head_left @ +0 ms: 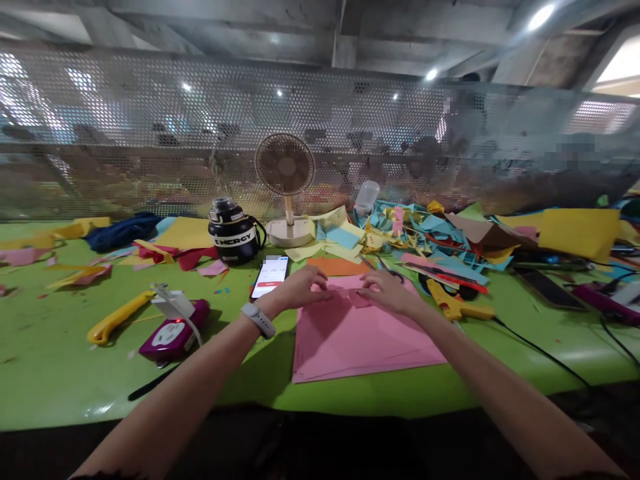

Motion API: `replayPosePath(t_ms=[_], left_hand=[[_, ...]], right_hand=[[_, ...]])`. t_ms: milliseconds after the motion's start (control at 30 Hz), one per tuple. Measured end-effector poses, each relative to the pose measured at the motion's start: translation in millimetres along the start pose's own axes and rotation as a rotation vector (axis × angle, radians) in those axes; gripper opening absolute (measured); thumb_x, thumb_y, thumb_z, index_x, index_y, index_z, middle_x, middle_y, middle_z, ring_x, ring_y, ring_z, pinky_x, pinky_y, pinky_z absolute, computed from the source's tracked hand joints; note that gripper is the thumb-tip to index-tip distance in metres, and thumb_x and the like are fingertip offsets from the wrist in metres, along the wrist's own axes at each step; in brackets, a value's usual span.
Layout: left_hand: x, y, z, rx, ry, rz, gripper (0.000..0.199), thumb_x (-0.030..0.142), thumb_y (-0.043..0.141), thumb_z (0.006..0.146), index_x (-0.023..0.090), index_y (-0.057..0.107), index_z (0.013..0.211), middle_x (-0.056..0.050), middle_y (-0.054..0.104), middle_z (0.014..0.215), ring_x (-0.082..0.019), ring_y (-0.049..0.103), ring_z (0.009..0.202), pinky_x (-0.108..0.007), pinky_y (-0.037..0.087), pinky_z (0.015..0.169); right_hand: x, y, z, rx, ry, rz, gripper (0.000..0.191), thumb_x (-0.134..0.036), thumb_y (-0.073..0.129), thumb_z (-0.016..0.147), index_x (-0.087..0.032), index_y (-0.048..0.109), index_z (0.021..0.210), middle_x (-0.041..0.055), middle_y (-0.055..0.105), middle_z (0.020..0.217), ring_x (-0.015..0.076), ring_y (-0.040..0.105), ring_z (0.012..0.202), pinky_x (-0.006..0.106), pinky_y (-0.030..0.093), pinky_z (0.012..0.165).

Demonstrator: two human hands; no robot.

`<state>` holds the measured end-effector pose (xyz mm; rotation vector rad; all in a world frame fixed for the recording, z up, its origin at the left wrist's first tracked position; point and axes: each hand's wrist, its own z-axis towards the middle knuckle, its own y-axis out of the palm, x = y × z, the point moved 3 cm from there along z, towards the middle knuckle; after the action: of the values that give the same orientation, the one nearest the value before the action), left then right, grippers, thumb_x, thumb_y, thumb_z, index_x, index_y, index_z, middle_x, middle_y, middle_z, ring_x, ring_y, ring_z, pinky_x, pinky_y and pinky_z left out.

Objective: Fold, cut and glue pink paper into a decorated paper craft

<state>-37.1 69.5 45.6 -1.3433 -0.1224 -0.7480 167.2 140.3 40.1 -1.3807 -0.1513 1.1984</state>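
A small pink piece of paper (pixel 359 299) lies between my two hands, over a stack of pink paper sheets (pixel 350 340). From the left, my left hand (pixel 301 288), with a pale watch (pixel 258 321) at its wrist, has its bent fingers closed at that side of the piece. Opposite it, my right hand (pixel 386 291) pinches the piece's right side with thumb and fingertips. Pink on pink makes the piece's outline hard to follow. Orange paper (pixel 337 267) sits just beyond my fingers, and scissors (pixel 383 265) lie partly behind my right hand.
A lit phone (pixel 270 277), a black bottle (pixel 233 233) and a fan (pixel 286 167) stand beyond my left hand. A yellow glue gun (pixel 455 303) with a cord lies right. Left are a purple power strip (pixel 173 337) and a yellow-handled tool (pixel 120 319). Paper scraps (pixel 400 230) heap behind.
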Motion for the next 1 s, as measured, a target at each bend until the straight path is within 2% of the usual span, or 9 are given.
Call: replayPosePath(t_ms=[100, 200, 267, 333, 433, 533, 633, 833, 1000], left_hand=[[-3.0, 4.6, -7.3, 0.034, -0.043, -0.027, 0.027, 0.043, 0.065, 0.076, 0.022, 0.074, 0.089, -0.012, 0.065, 0.107, -0.028, 0.057, 0.103, -0.039, 0.041, 0.091], [-8.7, 6.3, -14.2, 0.064, -0.096, -0.075, 0.05, 0.045, 0.072, 0.068, 0.024, 0.066, 0.113, -0.011, 0.056, 0.127, -0.031, 0.047, 0.12, -0.043, 0.036, 0.099], [-12.9, 5.8, -17.3, 0.086, -0.114, -0.113, 0.06, 0.046, 0.075, 0.064, 0.025, 0.062, 0.119, -0.011, 0.054, 0.13, -0.03, 0.044, 0.123, -0.044, 0.034, 0.102], [-15.6, 5.3, -18.5, 0.106, -0.106, -0.129, 0.057, 0.045, 0.074, 0.065, 0.022, 0.063, 0.116, -0.012, 0.057, 0.123, -0.029, 0.049, 0.117, -0.044, 0.036, 0.1], [-16.1, 6.2, -17.9, 0.126, -0.119, -0.12, 0.049, 0.046, 0.071, 0.068, 0.019, 0.067, 0.108, -0.012, 0.062, 0.106, -0.027, 0.056, 0.099, -0.04, 0.043, 0.089], [-13.1, 9.7, -17.0, 0.08, -0.176, -0.115, 0.054, 0.05, 0.068, 0.069, 0.018, 0.065, 0.112, -0.008, 0.063, 0.091, -0.022, 0.057, 0.079, -0.032, 0.045, 0.071], [-7.9, 11.8, -17.7, 0.048, -0.219, -0.109, 0.054, 0.052, 0.065, 0.071, 0.017, 0.065, 0.112, -0.003, 0.061, 0.076, -0.017, 0.053, 0.065, -0.026, 0.04, 0.059], [-0.6, 15.5, -18.4, -0.037, -0.192, -0.189, 0.043, 0.049, 0.062, 0.074, 0.017, 0.063, 0.103, 0.002, 0.055, 0.063, -0.014, 0.048, 0.056, -0.024, 0.034, 0.053], [-5.9, 19.4, -19.8, -0.044, -0.194, -0.297, 0.04, 0.048, 0.06, 0.077, 0.018, 0.061, 0.102, 0.003, 0.052, 0.064, -0.013, 0.046, 0.057, -0.023, 0.034, 0.052]], right_hand=[[-1.1, 4.4, -2.6, -0.015, 0.027, 0.043, 0.025, -0.045, 0.064, 0.077, -0.021, 0.07, 0.074, 0.0066, 0.07, 0.082, 0.0236, 0.062, 0.078, 0.036, 0.047, 0.074], [-0.9, 0.7, -8.6, -0.007, 0.065, 0.07, 0.028, -0.043, 0.063, 0.078, -0.021, 0.07, 0.093, 0.0089, 0.07, 0.1, 0.0245, 0.064, 0.088, 0.035, 0.049, 0.078], [0.8, -8.3, -15.5, 0.018, 0.094, 0.059, 0.033, -0.042, 0.063, 0.077, -0.021, 0.068, 0.102, 0.0107, 0.067, 0.11, 0.0264, 0.062, 0.097, 0.038, 0.047, 0.084], [3.5, -21.2, -24.3, 0.049, 0.114, 0.024, 0.034, -0.043, 0.063, 0.078, -0.022, 0.067, 0.103, 0.0104, 0.066, 0.111, 0.0272, 0.06, 0.101, 0.041, 0.045, 0.089], [8.7, -41.9, -38.0, 0.061, 0.125, -0.025, 0.031, -0.042, 0.057, 0.081, -0.021, 0.067, 0.102, 0.0088, 0.067, 0.109, 0.0257, 0.061, 0.101, 0.039, 0.045, 0.089], [13.9, -58.8, -47.3, 0.078, 0.155, -0.102, 0.028, -0.041, 0.055, 0.082, -0.021, 0.069, 0.095, 0.0079, 0.07, 0.103, 0.0254, 0.063, 0.097, 0.036, 0.047, 0.084], [16.8, -69.3, -50.4, 0.086, 0.19, -0.195, 0.024, -0.038, 0.054, 0.081, -0.022, 0.071, 0.086, 0.0064, 0.072, 0.094, 0.0237, 0.065, 0.086, 0.033, 0.047, 0.074], [16.1, -95.5, -49.9, 0.094, 0.179, -0.374, 0.026, -0.039, 0.051, 0.082, -0.021, 0.07, 0.08, 0.0047, 0.071, 0.08, 0.0201, 0.062, 0.072, 0.028, 0.041, 0.061], [36.4, -129.4, -71.6, 0.069, 0.297, -0.473, 0.031, -0.042, 0.047, 0.084, -0.02, 0.067, 0.076, 0.0035, 0.067, 0.068, 0.0176, 0.058, 0.06, 0.026, 0.035, 0.054]])
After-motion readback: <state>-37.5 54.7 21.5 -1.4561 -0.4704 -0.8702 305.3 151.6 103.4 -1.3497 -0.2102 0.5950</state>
